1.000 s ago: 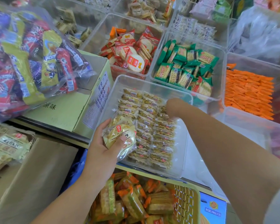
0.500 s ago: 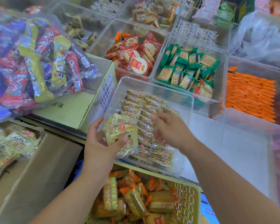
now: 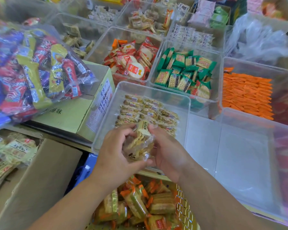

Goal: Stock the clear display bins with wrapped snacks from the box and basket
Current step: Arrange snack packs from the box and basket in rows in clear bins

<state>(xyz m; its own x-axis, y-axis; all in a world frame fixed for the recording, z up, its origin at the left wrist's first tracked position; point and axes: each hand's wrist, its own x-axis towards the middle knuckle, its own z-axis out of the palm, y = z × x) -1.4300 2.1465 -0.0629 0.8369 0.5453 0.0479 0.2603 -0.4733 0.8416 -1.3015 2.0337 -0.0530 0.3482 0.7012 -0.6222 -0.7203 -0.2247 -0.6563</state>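
My left hand [image 3: 114, 156] holds a small stack of yellow wrapped cracker packs [image 3: 140, 143] over the near edge of a clear bin [image 3: 156, 92]. My right hand [image 3: 168, 153] pinches the top pack of that stack with its fingertips. Rows of the same packs [image 3: 148, 110] lie flat in the bin's left half. A yellow basket [image 3: 183, 208] with orange-and-green wrapped snacks [image 3: 136, 206] sits below my arms. A brown cardboard box [image 3: 40, 176] at lower left holds more yellow packs [image 3: 12, 151].
A big bag of mixed colourful snacks [image 3: 32, 70] rests on a green carton [image 3: 68, 115] at left. Behind are bins of red round crackers [image 3: 133, 63], green crackers [image 3: 186, 72] and orange packs [image 3: 246, 93]. A clear bin [image 3: 239, 155] at right holds nothing.
My right hand has drawn back from the far side of the bin to the stack in my left hand and now grips its top pack. The view has shifted slightly.
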